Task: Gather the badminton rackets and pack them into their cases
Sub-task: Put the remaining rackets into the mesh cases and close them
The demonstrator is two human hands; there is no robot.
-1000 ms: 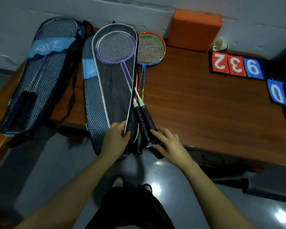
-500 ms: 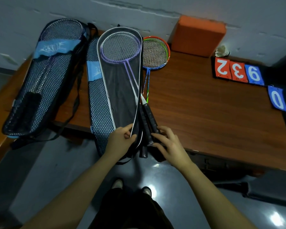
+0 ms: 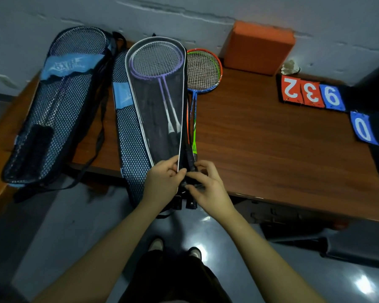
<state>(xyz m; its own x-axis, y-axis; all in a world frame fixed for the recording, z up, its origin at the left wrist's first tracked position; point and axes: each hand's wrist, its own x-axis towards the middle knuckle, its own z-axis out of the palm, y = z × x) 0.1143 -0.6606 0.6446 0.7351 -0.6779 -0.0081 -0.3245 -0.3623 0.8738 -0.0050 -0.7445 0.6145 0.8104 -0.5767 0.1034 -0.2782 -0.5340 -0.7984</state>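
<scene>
Two purple rackets [image 3: 157,60] lie inside an open mesh case [image 3: 153,110] whose white-edged flap covers them. The case hangs over the wooden table's [image 3: 271,149] front edge. My left hand [image 3: 162,182] pinches the flap's lower edge. My right hand [image 3: 208,186] grips the black handles [image 3: 189,204] that stick out at the case's bottom. A racket with an orange, green and blue frame [image 3: 202,71] lies on the table just right of the case. A second mesh case [image 3: 53,101], with a racket inside, lies at the far left.
An orange block [image 3: 258,49] stands against the wall at the back. A shuttlecock [image 3: 290,67] sits right of it. Score cards [image 3: 311,94] with numbers lie at the right. A dark object [image 3: 328,243] is on the floor lower right.
The handles have slid further into the case, and the flap now covers the rackets' shafts. Both hands have come together at the case's lower end.
</scene>
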